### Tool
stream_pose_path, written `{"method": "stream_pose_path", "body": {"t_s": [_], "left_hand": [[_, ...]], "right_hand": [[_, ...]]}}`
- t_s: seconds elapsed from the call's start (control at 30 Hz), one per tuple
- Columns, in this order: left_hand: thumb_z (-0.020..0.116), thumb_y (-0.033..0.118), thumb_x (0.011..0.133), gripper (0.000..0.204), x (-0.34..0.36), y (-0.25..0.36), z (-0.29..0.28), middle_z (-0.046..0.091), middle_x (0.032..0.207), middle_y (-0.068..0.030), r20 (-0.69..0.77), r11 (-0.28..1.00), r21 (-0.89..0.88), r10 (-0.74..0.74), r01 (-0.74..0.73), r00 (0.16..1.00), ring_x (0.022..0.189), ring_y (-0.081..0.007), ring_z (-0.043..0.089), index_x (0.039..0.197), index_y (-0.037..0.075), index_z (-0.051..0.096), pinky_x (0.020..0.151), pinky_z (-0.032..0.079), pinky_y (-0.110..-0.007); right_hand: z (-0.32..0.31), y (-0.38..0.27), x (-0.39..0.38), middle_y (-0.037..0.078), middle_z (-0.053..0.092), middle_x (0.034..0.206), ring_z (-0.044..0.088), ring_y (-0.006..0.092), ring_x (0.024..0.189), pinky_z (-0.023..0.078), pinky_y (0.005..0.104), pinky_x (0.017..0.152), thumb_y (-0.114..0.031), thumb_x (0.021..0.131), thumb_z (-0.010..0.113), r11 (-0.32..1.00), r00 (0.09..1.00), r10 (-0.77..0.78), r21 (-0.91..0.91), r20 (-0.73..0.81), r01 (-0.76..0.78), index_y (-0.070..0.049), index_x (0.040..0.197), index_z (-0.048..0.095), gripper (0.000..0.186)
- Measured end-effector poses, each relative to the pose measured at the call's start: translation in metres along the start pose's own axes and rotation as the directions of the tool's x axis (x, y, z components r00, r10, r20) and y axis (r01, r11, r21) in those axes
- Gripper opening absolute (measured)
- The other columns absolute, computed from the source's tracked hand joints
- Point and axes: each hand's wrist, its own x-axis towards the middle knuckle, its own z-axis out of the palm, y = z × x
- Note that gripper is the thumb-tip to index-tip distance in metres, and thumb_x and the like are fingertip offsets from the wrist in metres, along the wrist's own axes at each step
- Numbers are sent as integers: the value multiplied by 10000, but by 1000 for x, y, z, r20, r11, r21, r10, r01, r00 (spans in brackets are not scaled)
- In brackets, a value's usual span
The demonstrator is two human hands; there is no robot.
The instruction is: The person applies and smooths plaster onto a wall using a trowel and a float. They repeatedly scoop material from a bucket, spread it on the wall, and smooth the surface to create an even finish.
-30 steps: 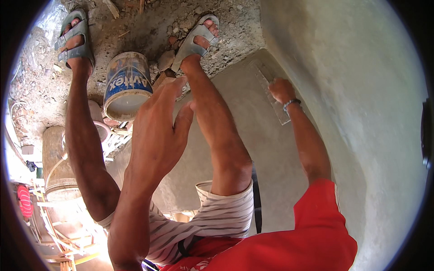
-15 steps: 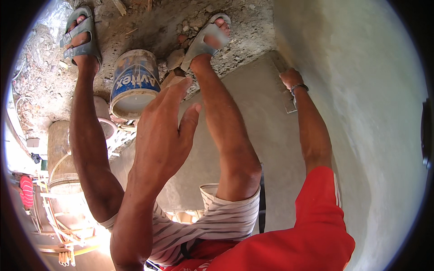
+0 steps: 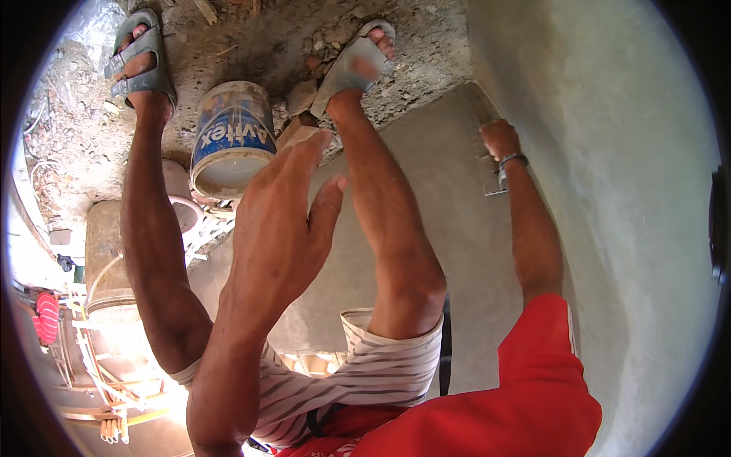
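The right hand (image 3: 500,139) grips a flat, rectangular grey metal trowel (image 3: 493,180) at two o'clock, over a smooth grey plaster surface (image 3: 426,175). The left hand (image 3: 282,206) hangs open near centre. Toward ten o'clock, a stained white plastic bucket (image 3: 232,99) bears a blue label (image 3: 216,139) with large white lettering.

The person wears a red shirt (image 3: 480,419) whose short right sleeve (image 3: 537,335) carries a pale stripe, whitish shorts (image 3: 381,369) with grey-brown stripes, grey strapped sandals (image 3: 158,78), and a dark beaded bracelet (image 3: 513,159) at the right wrist.
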Motion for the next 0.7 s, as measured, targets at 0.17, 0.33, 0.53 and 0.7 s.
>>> {"method": "stream_pose_path", "body": {"t_s": [0.17, 0.33, 0.53, 0.7], "left_hand": [[630, 102, 904, 378, 0, 2, -1, 626, 1139, -290, 5, 999, 23, 28, -28, 1000, 1049, -464, 606, 1234, -69, 560, 888, 473, -491], [624, 91, 897, 385, 1, 0, -1, 627, 1140, -289, -3, 1000, -11, 20, -21, 1000, 1045, -465, 606, 1240, -70, 556, 887, 474, -490], [622, 92, 892, 392, 3, 8, -4, 630, 1129, -290, 3, 999, -41, 23, -23, 1000, 1033, -463, 611, 1244, -69, 555, 885, 475, -494], [626, 100, 891, 403, -2, 5, -8, 627, 1138, -290, 16, 1000, 2, -7, 7, 1000, 1032, -461, 610, 1252, -64, 555, 892, 472, -494]], "right_hand": [[26, 22, 17, 229, 671, 1152, 633, 413, 1077, 502, 494, 933, -338, 883, 575, 907, 945, 325, 291, -28, -303, -20, 1046, 721, 386], [65, -59, -9, 228, 696, 967, 652, 419, 931, 521, 481, 850, -340, 854, 604, 973, 998, -27, 227, -64, 41, 16, 882, 698, 369], [113, -119, -51, 215, 684, 1070, 640, 413, 1006, 508, 493, 897, -346, 877, 579, 953, 961, -224, 243, 161, 181, -21, 917, 713, 354], [46, -54, -50, 195, 689, 1031, 644, 407, 967, 512, 506, 873, -377, 892, 572, 933, 985, -47, 346, -167, 104, -48, 891, 714, 359]]}}
